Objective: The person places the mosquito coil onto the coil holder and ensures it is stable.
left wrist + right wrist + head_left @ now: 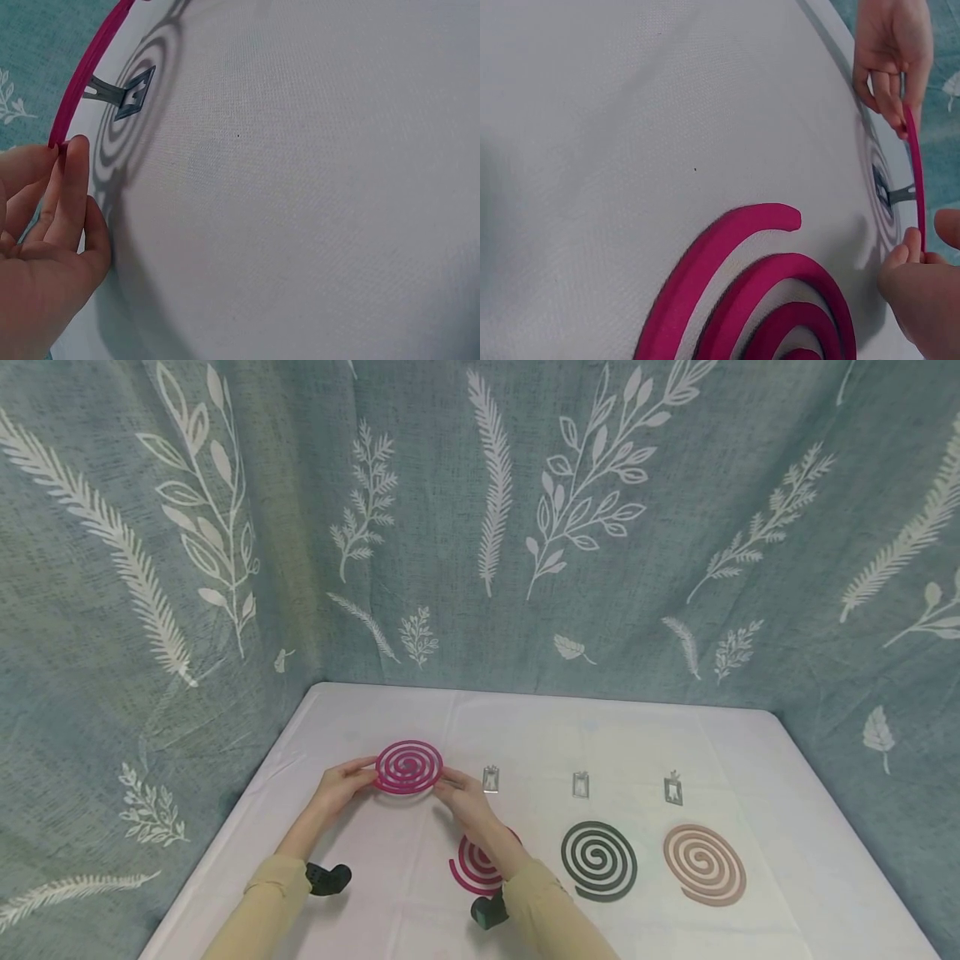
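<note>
A magenta mosquito coil (409, 767) is held level above the table's left part, between both hands. My left hand (337, 789) pinches its left edge between thumb and fingers. On the opposite edge, my right hand (468, 802) pinches it too. Beneath the coil, the left wrist view shows a small metal coil stand (109, 91), its flat base on the cloth and its upright prong reaching up to the coil. Whether the prong is fixed in the coil cannot be told. A second magenta coil (676, 300) lies flat under the right forearm, which partly hides it in the head view.
A dark green coil (598, 861) and a brown coil (703, 865) lie flat to the right. Behind the coils lie three metal stands, left (491, 779), middle (581, 785) and right (672, 789). A white cloth covers the table (600, 727); a patterned curtain (450, 527) hangs behind.
</note>
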`<state>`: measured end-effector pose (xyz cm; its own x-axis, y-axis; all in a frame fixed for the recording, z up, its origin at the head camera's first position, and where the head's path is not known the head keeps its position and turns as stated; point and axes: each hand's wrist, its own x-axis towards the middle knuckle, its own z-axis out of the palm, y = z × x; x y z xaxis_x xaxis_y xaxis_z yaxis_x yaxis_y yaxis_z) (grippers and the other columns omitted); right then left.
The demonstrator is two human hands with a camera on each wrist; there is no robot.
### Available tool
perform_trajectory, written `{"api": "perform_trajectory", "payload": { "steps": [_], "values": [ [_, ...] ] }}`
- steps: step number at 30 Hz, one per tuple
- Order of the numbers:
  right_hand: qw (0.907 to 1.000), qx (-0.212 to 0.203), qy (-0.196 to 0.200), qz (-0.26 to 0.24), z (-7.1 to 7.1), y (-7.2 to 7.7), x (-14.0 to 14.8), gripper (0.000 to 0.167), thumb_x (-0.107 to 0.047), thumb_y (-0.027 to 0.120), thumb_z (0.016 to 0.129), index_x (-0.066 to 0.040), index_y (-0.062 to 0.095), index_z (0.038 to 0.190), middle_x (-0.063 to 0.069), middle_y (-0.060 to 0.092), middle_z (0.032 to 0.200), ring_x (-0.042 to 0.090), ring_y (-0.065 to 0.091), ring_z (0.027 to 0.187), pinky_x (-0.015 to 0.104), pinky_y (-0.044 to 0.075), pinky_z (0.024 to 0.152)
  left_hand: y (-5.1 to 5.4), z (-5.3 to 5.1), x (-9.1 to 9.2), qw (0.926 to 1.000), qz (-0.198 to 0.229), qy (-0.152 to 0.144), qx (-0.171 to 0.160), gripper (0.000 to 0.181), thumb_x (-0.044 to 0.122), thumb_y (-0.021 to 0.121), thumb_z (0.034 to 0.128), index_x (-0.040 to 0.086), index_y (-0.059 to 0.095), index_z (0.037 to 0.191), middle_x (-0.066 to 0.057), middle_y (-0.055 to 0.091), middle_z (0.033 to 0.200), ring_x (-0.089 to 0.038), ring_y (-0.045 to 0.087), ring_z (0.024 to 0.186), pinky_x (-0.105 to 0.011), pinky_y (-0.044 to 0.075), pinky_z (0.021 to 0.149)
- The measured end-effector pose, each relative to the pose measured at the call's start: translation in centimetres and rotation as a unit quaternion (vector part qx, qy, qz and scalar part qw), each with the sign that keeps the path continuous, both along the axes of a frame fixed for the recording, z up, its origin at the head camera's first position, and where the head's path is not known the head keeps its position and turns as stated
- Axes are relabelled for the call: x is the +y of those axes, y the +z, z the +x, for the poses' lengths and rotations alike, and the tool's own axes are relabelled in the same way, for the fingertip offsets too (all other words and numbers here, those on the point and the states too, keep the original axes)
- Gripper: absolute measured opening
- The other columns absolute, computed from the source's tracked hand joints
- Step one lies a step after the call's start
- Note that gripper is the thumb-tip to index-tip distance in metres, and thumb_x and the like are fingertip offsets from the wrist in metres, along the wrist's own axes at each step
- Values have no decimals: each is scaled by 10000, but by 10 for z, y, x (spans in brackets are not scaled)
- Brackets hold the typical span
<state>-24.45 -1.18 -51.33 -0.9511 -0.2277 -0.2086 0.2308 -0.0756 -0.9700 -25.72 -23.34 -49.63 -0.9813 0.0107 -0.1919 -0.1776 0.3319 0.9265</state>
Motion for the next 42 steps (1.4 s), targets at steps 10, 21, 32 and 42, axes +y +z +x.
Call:
{"api": "perform_trajectory", "payload": {
  "steps": [10,21,32,42],
  "values": [
    [10000,-78,-49,-35,0,0,0,510,-52,541,917,64,390,1391,218,516,1349,321,498,1262,437,351,1102,0,1,-1,10000,58,-41,14,489,143,560,943,-83,436,1358,-142,682,1101,69,572,814,-335,505,931],
    [9999,-135,-79,-43,4,3,1,531,-44,549,905,70,376,1395,215,543,1314,317,518,1237,416,380,1084,-1,1,0,9999,89,-57,-28,497,153,563,942,-83,432,1360,-132,681,1103,75,571,815,-357,490,960],
    [9997,-162,-122,107,3,1,2,508,-73,563,913,48,414,1384,210,517,1336,315,519,1233,418,396,1071,-1,0,-1,9998,69,-133,-138,502,147,573,933,-83,438,1358,-97,694,1072,66,576,815,-363,485,965],
    [9993,-325,-24,203,0,0,4,519,-118,570,914,28,418,1388,193,525,1332,323,484,1273,418,379,1085,0,3,3,9993,-23,18,-366,507,170,569,938,-65,436,1367,-236,576,1265,-143,609,1049,-441,419,1043]
  ]
}}
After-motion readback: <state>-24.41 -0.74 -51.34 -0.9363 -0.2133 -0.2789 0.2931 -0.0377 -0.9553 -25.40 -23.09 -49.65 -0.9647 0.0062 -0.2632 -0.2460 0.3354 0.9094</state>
